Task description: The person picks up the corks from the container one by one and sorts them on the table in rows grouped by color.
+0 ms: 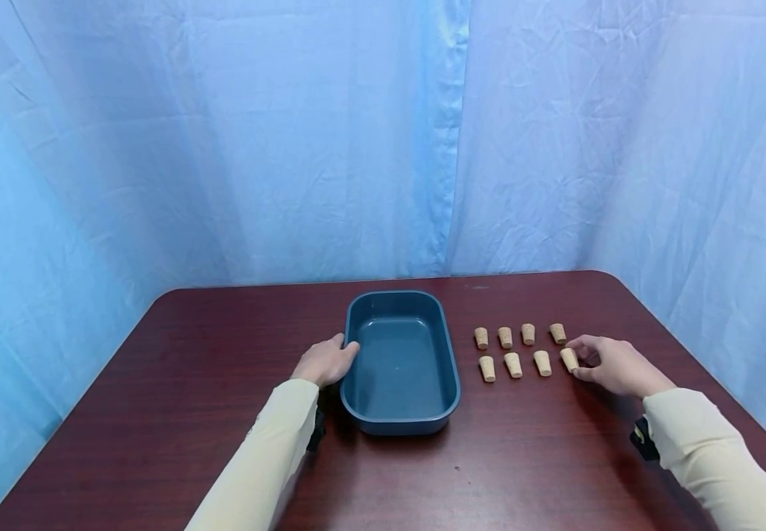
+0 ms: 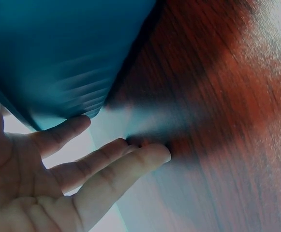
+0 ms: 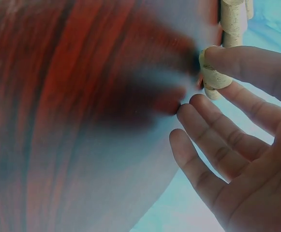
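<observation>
A deep blue rectangular tray lies in the middle of the table. My left hand grips its left side, the thumb over the rim and a finger against the outer wall; the other fingers are stretched out close over the table. On the right, my right hand pinches a tapered cork stopper between thumb and index finger. This cork is at the near right end of two rows, and the remaining fingers are spread beside it, fingertips close to the table.
Several more corks stand in two rows right of the tray, a far row and a near row. The dark red-brown wooden table has rounded far corners. Light blue curtains hang behind it and at both sides.
</observation>
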A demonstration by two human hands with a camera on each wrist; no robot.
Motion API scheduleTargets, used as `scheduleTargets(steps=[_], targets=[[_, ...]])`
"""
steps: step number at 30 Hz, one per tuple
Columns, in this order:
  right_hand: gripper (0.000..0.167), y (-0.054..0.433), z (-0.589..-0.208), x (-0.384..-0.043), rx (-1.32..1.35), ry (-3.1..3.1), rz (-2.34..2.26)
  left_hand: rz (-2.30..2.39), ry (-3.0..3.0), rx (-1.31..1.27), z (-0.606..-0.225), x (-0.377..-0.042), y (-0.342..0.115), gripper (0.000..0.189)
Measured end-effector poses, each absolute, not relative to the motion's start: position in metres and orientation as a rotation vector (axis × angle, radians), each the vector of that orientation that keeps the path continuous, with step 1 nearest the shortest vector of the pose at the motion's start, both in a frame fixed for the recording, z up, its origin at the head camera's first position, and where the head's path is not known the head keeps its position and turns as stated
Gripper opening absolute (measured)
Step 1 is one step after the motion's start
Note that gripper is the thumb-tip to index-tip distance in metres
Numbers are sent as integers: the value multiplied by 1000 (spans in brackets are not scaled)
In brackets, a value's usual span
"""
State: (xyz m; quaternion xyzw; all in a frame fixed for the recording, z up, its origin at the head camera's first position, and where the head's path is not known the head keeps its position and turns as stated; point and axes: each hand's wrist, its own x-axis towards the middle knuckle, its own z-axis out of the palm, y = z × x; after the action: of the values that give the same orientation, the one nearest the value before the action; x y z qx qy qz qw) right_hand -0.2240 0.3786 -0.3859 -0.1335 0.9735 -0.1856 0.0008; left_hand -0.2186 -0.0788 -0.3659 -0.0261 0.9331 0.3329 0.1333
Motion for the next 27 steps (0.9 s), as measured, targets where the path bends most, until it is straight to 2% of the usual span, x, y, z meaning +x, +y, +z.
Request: scheduleTargets(steps=[11,27], targets=[[39,372,-386,-227,-455,3051,-562,954,2718,-84,-366,-219,-80,62],[54,364,-382,-226,-442,3061,-516,938,2746,-59,-365,-222,-83,62]])
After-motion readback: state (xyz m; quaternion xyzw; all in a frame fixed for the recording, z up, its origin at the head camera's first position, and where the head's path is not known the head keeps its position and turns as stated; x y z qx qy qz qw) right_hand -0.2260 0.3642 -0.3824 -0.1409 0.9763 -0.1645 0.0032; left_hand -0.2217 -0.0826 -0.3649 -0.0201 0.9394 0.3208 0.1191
